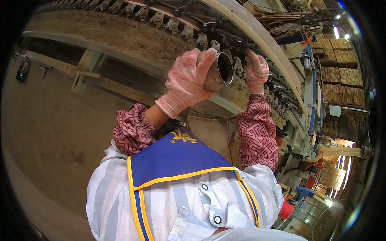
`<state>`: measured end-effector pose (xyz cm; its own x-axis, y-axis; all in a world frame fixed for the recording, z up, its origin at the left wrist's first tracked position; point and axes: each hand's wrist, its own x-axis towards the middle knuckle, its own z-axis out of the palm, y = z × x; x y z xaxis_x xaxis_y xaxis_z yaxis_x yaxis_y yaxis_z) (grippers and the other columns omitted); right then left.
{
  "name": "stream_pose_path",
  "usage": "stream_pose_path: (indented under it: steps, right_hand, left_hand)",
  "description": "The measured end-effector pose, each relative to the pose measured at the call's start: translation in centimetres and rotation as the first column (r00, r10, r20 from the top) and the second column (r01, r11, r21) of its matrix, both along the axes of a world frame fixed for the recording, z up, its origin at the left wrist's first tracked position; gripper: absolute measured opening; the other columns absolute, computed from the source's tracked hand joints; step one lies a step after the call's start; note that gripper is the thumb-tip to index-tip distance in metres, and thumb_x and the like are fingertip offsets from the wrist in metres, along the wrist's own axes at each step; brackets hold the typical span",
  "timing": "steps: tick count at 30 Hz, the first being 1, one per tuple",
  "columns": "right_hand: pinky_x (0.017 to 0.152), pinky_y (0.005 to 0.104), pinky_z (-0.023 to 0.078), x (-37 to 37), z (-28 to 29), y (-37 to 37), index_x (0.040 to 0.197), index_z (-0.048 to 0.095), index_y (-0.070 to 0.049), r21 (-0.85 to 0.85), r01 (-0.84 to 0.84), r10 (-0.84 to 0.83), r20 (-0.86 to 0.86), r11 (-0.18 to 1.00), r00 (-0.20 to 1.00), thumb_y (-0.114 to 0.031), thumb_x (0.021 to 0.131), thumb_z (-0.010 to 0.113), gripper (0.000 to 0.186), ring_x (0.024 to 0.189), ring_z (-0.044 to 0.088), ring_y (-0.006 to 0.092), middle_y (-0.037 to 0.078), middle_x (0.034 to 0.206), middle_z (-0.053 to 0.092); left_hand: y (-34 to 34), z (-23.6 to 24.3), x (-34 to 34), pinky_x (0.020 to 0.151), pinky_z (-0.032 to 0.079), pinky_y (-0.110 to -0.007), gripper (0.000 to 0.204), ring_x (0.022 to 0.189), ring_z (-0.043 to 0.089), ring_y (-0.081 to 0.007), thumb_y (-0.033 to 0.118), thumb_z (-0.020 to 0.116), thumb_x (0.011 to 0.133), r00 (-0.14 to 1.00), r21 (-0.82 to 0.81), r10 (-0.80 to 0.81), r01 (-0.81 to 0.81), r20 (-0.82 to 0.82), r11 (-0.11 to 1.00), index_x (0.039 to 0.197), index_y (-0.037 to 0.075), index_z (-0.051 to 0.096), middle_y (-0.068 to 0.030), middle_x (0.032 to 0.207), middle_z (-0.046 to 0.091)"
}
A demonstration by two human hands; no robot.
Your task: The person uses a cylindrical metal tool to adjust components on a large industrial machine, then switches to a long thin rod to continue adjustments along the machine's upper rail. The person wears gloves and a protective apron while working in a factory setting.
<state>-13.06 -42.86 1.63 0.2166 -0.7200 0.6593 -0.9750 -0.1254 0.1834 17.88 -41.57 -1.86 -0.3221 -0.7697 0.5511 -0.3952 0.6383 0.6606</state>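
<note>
On my feed, yellow writing marks the blue apron (173,160). Beyond, the left hand (185,76) wraps 1 open-mouthed metal cylinder (213,80); the right hand (257,72) curls beside the metal fittings (202,40), whether gripping I can't tell.

"What sort of place is this?"
"A factory workshop: a long, dusty metal machine (104,34) with a row of small grey fittings (172,26) spans the far side."
"Anything else?"
"Flat tan stacks (341,78) on the right, bare brown floor (68,136) on the left, a white tube light (336,32)."
</note>
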Motion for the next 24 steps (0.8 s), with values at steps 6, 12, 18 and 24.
stream_pose_path:
  steps: [6,12,18,24]
  right_hand:
    - [0.077,0.0395,0.054,-0.54,-0.51,-0.04,0.111,0.074,-0.015,0.028,0.02,-0.021,0.022,0.999,1.0,-0.013,0.088,0.072,0.023,0.085,0.068,0.0298,0.01,0.092,0.072]
    - [0.075,0.0397,0.054,-0.04,-0.32,-0.15,0.111,0.074,-0.016,0.027,0.019,-0.02,0.032,0.999,0.999,-0.014,0.088,0.072,0.023,0.084,0.068,0.0305,0.01,0.09,0.071]
    - [0.076,0.0437,0.055,-0.34,-0.61,-0.14,0.112,0.072,-0.023,0.007,0.014,-0.014,0.037,1.0,0.999,-0.012,0.083,0.077,0.031,0.081,0.068,0.0316,0.009,0.086,0.069]
    - [0.075,0.0418,0.055,-0.36,-0.79,-0.35,0.112,0.074,-0.02,-0.011,-0.014,0.015,0.056,1.0,0.998,-0.013,0.085,0.075,0.027,0.082,0.067,0.0316,0.009,0.087,0.069]
  left_hand:
    - [-0.01,-0.02,0.07,0.106,0.042,-0.054,0.122,0.129,0.046,-0.0445,0.04,0.095,0.051,1.0,-0.006,-0.011,0.011,0.016,1.0,0.155,0.026,0.033,-0.0211,0.142,0.043]
    - [-0.07,-0.05,0.23,0.107,0.042,-0.054,0.12,0.129,0.047,-0.0436,0.04,0.095,0.051,1.0,-0.013,-0.009,0.01,0.005,1.0,0.154,0.027,0.034,-0.0211,0.142,0.044]
    - [-0.06,-0.06,0.24,0.107,0.041,-0.054,0.12,0.129,0.046,-0.0432,0.039,0.095,0.052,1.0,-0.009,-0.017,0.017,0.001,1.0,0.154,0.027,0.034,-0.0195,0.141,0.044]
    - [-0.05,-0.07,0.31,0.107,0.041,-0.054,0.12,0.13,0.046,-0.042,0.04,0.094,0.053,1.0,-0.034,-0.01,0.01,0.013,0.999,0.155,0.026,0.032,-0.0193,0.141,0.044]
